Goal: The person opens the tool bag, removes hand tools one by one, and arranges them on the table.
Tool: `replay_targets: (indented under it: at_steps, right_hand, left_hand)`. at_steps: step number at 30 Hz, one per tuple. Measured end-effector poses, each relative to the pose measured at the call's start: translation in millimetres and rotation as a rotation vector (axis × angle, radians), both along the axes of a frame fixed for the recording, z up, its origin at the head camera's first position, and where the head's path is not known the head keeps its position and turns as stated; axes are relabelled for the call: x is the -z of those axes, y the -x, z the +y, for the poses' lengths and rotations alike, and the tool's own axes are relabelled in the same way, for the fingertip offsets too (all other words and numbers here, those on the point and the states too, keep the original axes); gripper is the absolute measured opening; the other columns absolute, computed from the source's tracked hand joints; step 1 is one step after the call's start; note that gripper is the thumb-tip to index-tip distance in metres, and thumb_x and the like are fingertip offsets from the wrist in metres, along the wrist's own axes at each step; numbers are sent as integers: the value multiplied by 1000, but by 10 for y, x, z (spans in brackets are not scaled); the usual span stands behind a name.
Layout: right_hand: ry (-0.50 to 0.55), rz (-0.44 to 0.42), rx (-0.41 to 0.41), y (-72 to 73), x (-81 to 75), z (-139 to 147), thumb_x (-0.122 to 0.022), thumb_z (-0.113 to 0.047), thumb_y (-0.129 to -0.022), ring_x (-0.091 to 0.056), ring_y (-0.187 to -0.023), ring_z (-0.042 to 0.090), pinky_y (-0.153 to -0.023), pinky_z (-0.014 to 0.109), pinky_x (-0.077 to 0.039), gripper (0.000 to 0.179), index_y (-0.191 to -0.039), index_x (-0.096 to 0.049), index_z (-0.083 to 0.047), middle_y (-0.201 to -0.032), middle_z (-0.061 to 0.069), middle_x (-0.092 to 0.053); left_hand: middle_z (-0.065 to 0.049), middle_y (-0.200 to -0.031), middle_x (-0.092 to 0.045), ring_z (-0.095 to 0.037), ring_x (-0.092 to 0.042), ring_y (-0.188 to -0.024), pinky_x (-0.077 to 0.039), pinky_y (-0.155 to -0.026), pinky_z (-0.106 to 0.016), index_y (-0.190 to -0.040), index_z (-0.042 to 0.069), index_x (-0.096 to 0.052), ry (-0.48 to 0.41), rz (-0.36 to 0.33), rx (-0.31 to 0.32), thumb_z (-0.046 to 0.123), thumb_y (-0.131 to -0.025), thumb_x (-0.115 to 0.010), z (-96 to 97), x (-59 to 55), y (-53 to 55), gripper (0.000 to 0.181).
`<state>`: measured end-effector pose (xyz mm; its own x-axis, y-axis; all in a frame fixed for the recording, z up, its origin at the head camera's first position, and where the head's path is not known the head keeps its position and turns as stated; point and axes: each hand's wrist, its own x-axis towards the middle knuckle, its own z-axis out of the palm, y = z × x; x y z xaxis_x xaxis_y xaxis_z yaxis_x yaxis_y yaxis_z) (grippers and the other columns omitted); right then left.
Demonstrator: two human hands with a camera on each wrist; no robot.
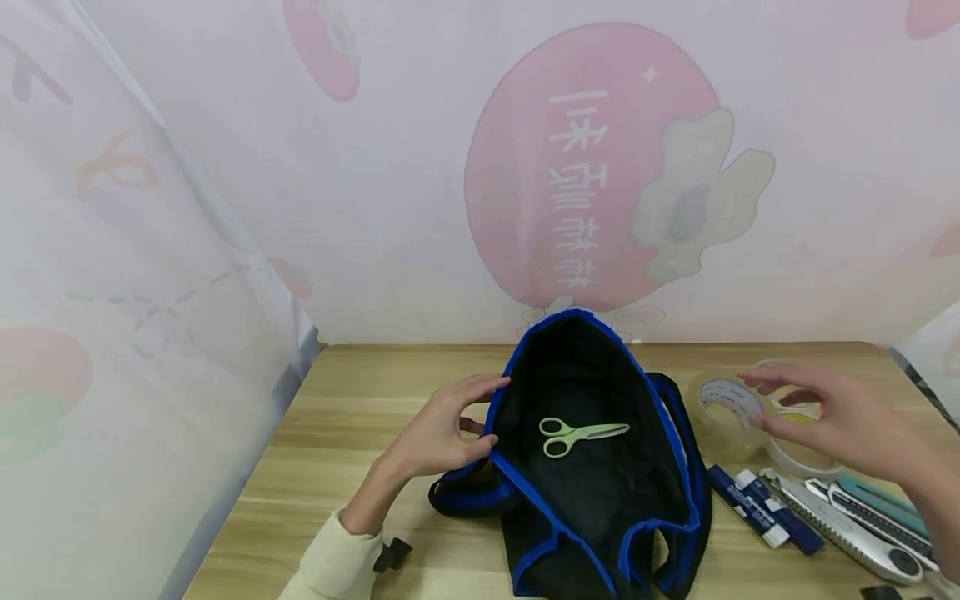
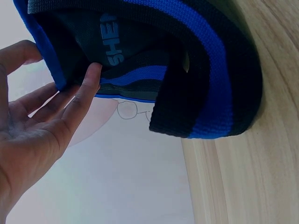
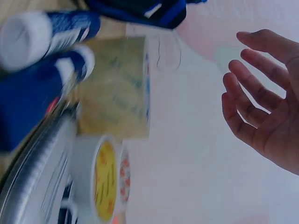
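Observation:
A black bag (image 1: 592, 367) with blue trim lies with its mouth open on the table. Green-handled scissors (image 1: 576, 434) rest inside it. My left hand (image 1: 442, 425) holds the bag's left rim, thumb and fingers apart along the edge; the left wrist view shows its fingertips against the black fabric beside a striped strap (image 2: 212, 79). Over the tape rolls hovers my right hand (image 1: 847, 417), fingers loosely bent with nothing between them in the right wrist view. Nearest to it are a wide clear tape roll (image 1: 731, 400) and a white tape roll (image 1: 804, 460).
Two blue-and-white glue sticks (image 1: 750, 506) lie right of the bag. Beside them are a silver utility knife (image 1: 847, 523), a slimmer white-and-black cutter and a teal cutter (image 1: 885, 502). A small black clip (image 1: 393, 554) sits near my left sleeve. Patterned cloth hangs behind the table.

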<state>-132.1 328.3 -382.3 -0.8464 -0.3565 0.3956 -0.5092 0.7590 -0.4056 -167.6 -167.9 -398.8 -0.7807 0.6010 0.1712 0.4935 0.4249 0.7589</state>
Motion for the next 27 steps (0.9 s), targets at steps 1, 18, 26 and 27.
replay_targets:
  at_steps: [1, 18, 26, 27]
  right_hand:
    - [11, 3, -14, 18, -20, -52, -94, -3, -76, -59, -104, -16, -80, 7, -54, 59, -131, -75, -15, -120, 0, -76]
    - [110, -66, -181, 198, -274, -777, -94, -17, -82, -69, -106, 3, -86, 18, -62, 63, -140, -70, -19, -125, -2, -73]
    - [105, -101, -247, 309, -273, -1050, -92, -15, -85, -78, -98, 23, -87, 39, -67, 63, -142, -68, -11, -132, 11, -73]
    - [102, -107, -255, 323, -269, -1080, -92, -15, -85, -79, -99, 24, -87, 42, -67, 63, -142, -67, -10, -133, 11, -73]
  left_hand:
    - [-13, -164, -49, -39, -61, -140, -66, -88, -29, -160, 5, -49, 1, -1, 0, -1, -90, -74, -2, 5, -2, 74]
    - [-13, -166, -48, -39, -61, -141, -66, -88, -30, -160, 6, -48, -7, -2, -4, 0, -91, -75, -4, 27, -14, 75]
    - [-14, -165, -48, -40, -60, -141, -65, -88, -27, -161, 5, -47, -5, 4, 4, 0, -91, -74, 5, 1, -14, 75]
    - [-14, -165, -48, -40, -60, -141, -65, -88, -27, -161, 5, -47, -3, 5, 4, 0, -91, -74, 6, 0, -15, 75]
